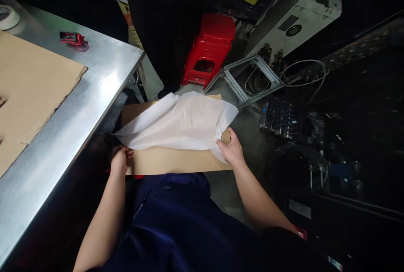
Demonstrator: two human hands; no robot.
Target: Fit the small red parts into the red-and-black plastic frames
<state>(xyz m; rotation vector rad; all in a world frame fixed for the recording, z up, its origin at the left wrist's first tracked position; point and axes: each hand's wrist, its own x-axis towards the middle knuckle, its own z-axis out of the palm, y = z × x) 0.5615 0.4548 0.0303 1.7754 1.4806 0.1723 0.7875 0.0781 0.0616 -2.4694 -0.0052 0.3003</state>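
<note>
A thin white sheet (186,122), wrinkled and slightly see-through, lies loosely over a brown cardboard piece (176,160) in front of my body. I cannot tell whether the sheet is plastic or paper. My right hand (232,150) grips the sheet's right side, its thumb on top and fingers at the cardboard's right end. At the near left corner, the fingers of my left hand (120,160) are curled closed beside the cardboard. The sheet narrows to a dark point just above that hand; what those fingers pinch is partly hidden.
A metal table (104,76) juts in at left, bearing a cardboard sheet (38,82), a tape roll (8,17) and a small red-black object (74,39). Beyond stand a red stool (214,36), an aluminium frame (235,86) and a pale machine housing (296,15). Dark equipment fills the right.
</note>
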